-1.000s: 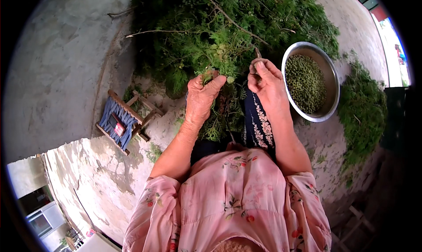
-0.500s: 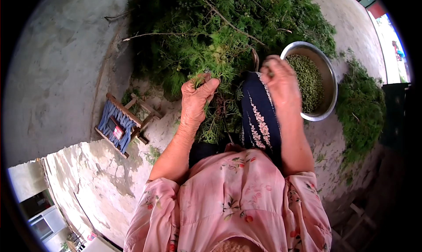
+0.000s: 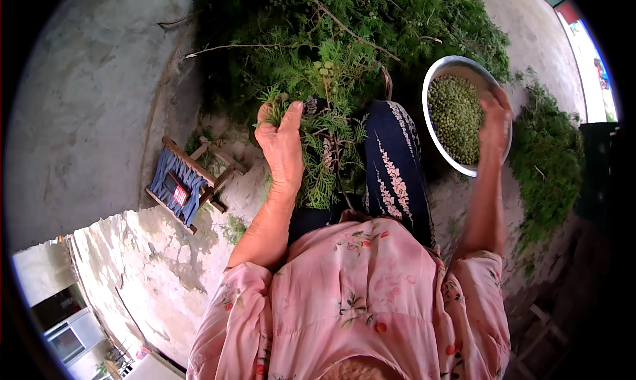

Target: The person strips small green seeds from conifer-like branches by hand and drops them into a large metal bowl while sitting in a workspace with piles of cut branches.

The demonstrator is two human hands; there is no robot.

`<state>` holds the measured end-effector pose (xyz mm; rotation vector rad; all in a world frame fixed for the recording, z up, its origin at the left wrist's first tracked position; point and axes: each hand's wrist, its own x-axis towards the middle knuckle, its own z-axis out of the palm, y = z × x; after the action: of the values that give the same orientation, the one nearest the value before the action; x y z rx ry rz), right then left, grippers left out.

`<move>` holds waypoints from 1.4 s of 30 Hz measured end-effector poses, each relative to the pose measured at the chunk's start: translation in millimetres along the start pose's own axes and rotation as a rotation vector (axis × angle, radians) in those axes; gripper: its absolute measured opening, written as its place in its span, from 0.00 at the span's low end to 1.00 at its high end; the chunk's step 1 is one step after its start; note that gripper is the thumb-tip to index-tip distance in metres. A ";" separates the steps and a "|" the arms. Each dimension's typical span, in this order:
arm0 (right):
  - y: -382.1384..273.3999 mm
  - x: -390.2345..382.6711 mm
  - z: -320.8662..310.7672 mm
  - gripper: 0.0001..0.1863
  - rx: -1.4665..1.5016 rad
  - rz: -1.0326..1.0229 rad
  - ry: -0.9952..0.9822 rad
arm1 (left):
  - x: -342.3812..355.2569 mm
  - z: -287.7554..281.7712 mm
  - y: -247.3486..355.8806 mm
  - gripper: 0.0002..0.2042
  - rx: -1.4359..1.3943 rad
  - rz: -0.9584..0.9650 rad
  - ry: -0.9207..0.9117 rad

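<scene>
My left hand [image 3: 280, 145] is closed around a small green conifer sprig [image 3: 273, 96], its thumb pointing up, beside my left knee. Between my legs hangs a leafy conifer branch [image 3: 323, 181] with flat, scaly foliage and round green cones [image 3: 327, 68] higher up. To the right stands a metal bowl [image 3: 466, 171] holding a heap of small round green cones [image 3: 453, 118]. My right hand [image 3: 495, 121] reaches over the bowl's right side, close to the heap. Motion smears its fingers, and whatever they may hold is hidden.
A large pile of cut conifer branches [image 3: 245, 75] lies ahead, with bare twigs sticking out. More greenery [image 3: 546, 155] lies right of the bowl. At the left, a low wooden stool [image 3: 173, 181] with a blue woven seat bears a dark device with red keys, near a concrete wall [image 3: 99, 102].
My right hand has swung right, from beside my knee to over the bowl. My left hand has shifted slightly left and up, away from the middle of the branch, with a sprig in it.
</scene>
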<state>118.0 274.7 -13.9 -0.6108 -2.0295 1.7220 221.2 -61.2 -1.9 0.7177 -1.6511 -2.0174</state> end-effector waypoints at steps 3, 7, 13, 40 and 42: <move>-27.1 -72.0 49.3 0.16 0.249 -0.019 -0.628 | 11.6 -6.5 -13.4 0.11 0.115 0.096 0.049; -56.7 -154.2 110.7 0.17 -0.287 0.054 -0.947 | 14.2 -7.8 -1.4 0.15 0.315 0.170 -0.011; -28.2 -177.6 131.7 0.14 -0.245 -0.367 -0.888 | 16.9 -6.3 12.0 0.15 0.918 0.645 -0.007; -60.3 -141.6 136.1 0.16 0.024 -0.810 -0.659 | 19.5 31.1 -13.8 0.05 0.477 0.391 -0.341; -60.1 -142.6 138.6 0.14 -0.003 -0.820 -0.670 | 16.3 31.7 -10.1 0.06 0.523 0.408 -0.316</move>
<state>152.5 72.7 20.2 0.8249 -2.1975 1.4709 188.3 -45.5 -8.8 0.1853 -2.3269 -1.4737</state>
